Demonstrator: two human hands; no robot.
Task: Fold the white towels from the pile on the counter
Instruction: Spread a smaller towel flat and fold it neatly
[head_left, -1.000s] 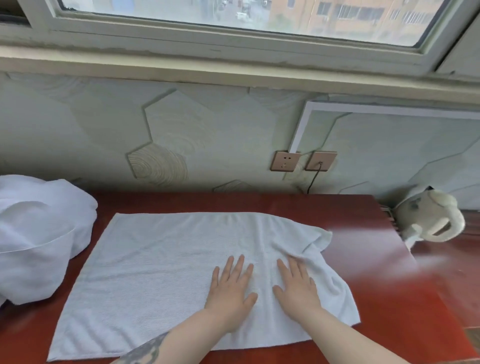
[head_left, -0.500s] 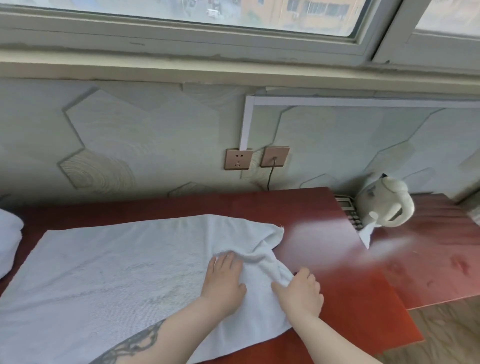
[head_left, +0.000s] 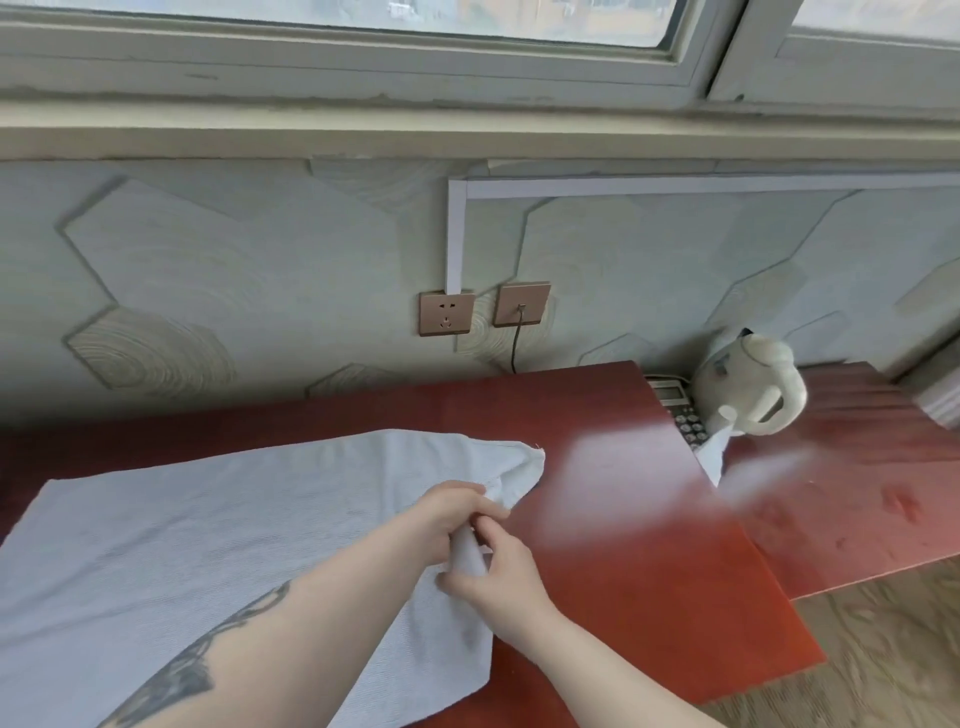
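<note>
Hands go from pressing flat to gripping the towel's right edge

Both palms lay flat on the white towel (head_left: 171, 551) a second ago; now the left hand (head_left: 451, 514) and right hand (head_left: 501, 574) have closed on its right edge, bunching the cloth up between them. The towel pile has left view.

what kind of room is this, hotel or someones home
Probably a hotel room, though that is a guess. A desk phone and a kettle sit by the red counter under a window, and both hands gather a plain white towel.
</note>
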